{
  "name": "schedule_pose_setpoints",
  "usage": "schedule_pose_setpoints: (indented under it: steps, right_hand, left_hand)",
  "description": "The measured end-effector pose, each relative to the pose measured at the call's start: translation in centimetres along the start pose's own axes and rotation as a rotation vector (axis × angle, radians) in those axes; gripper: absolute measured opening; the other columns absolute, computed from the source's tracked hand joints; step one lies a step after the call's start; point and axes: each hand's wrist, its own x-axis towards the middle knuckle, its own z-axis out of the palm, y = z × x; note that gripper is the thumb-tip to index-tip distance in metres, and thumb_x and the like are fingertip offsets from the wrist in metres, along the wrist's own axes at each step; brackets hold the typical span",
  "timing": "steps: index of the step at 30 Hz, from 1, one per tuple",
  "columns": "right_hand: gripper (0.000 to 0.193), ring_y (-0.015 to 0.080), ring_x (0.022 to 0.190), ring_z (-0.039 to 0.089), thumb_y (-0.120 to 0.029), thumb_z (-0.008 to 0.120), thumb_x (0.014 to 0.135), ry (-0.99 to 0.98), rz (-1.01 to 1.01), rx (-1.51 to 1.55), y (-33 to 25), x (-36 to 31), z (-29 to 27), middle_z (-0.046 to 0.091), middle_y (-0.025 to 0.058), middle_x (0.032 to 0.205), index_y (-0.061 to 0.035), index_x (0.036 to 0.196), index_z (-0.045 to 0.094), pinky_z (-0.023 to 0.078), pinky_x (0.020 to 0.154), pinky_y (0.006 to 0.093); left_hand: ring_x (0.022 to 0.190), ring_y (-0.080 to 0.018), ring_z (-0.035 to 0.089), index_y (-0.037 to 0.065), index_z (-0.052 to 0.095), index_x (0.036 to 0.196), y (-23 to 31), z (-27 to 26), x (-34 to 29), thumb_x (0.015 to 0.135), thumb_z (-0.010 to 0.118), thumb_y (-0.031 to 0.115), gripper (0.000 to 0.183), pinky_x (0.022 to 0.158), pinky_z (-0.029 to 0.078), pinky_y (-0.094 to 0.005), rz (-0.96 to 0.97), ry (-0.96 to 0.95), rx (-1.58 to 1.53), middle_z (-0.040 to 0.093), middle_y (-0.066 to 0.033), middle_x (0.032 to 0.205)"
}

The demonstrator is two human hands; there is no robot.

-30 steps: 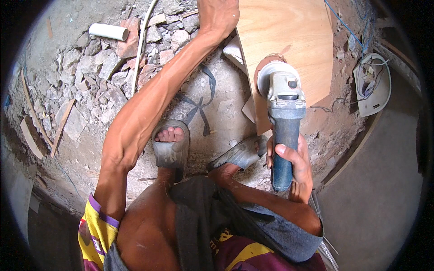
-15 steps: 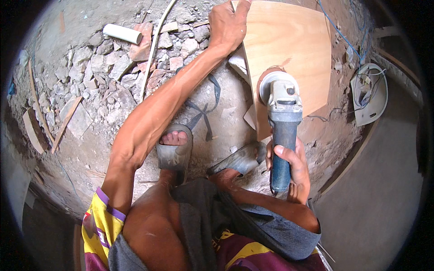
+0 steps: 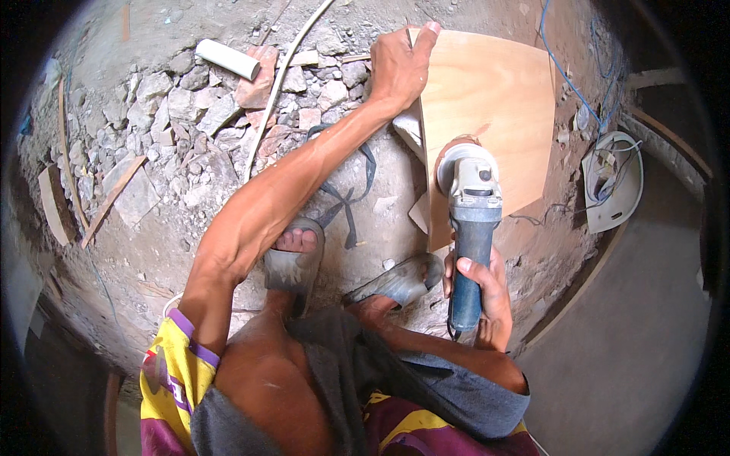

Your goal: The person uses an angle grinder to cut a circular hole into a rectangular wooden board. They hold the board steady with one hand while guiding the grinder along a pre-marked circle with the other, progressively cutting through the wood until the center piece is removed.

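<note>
A light plywood board lies on the dirt ground ahead of me. My left hand reaches far forward and grips the board's left edge near its top corner. My right hand is closed around the blue body of an angle grinder. The grinder's grey head and round guard rest over the board's lower left part. My two feet in grey sandals stand just below the board, and my knees fill the bottom of the view.
Broken stone and brick rubble covers the ground at left, with a white pipe piece, a pale hose and wood strips. A black strap lies by my foot. A white housing with blue wires sits at right.
My left hand has come lower in view along the board's left edge and holds it near the top corner. The grinder and my right hand stay in about the same place.
</note>
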Motion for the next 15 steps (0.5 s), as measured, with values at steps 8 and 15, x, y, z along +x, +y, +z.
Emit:
schedule_pose_setpoints:
  steps: [8,15]
  right_hand:
    - [0.052,0.0200,0.066,0.069,-0.026,0.083,0.089,0.014,-0.013,-0.011,-0.4,-0.1,0.4,0.069,0.0107,0.085,-0.0015,0.128,0.058,0.057,0.061,0.0342]
    - [0.065,0.0215,0.063,0.069,-0.030,0.083,0.088,0.033,-0.018,-0.034,-0.1,0.1,0.5,0.069,0.0136,0.085,0.0014,0.138,0.058,0.058,0.058,0.0337]
  left_hand:
    - [0.063,-0.0122,0.052,-0.002,0.071,0.081,0.9,-0.1,-0.3,0.112,0.066,0.047,0.058,0.062,0.047,-0.0384,0.000,-0.026,-0.008,0.060,-0.0043,0.062]
    - [0.063,-0.0129,0.048,-0.002,0.069,0.078,0.8,0.0,-0.3,0.111,0.066,0.049,0.061,0.061,0.046,-0.0397,0.005,-0.001,-0.003,0.057,-0.0044,0.061]
